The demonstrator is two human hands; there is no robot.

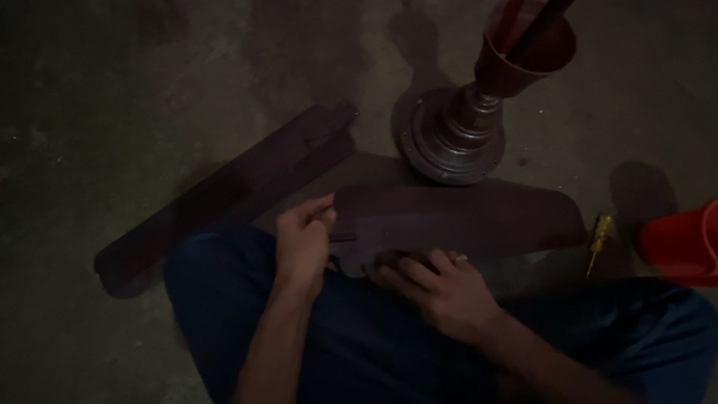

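Note:
A dark brown fan blade [464,217] lies across my lap, its wide end pointing right. My left hand [303,243] grips the blade's narrow bracket end with fingers curled on its edge. My right hand [441,288] rests on the blade's near edge, fingers pressed on it beside the bracket. Just beyond the blade stands the ceiling fan motor [452,138] on the floor, with a brown cup-shaped canopy [527,45] on its rod. The light is dim, so small parts at the bracket are hard to make out.
More dark fan blades [232,187] lie stacked on the concrete floor at the left. A yellow-handled screwdriver [598,239] lies on the floor at the right. A red plastic object [684,239] sits at the right edge. My blue-clad legs [224,299] fill the bottom.

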